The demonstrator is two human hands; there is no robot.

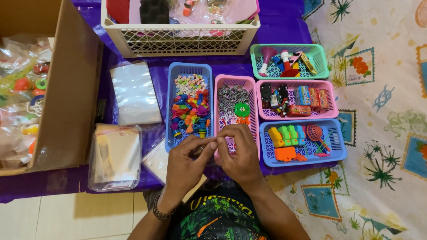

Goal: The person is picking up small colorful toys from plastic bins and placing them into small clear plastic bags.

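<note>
Five small plastic baskets sit in front of the white lattice crate: two blue baskets, two pink baskets and one green basket. To the crate's left stands one cardboard box, and below the crate's left end lie two stacks of clear bags. Two hands meet below the baskets.

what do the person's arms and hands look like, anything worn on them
Both forearms are bare, with no sleeves reaching them. The left hand has a dark beaded bracelet around its wrist. The right hand shows no ring, watch or band that I can make out. No gloves on either hand.
</note>
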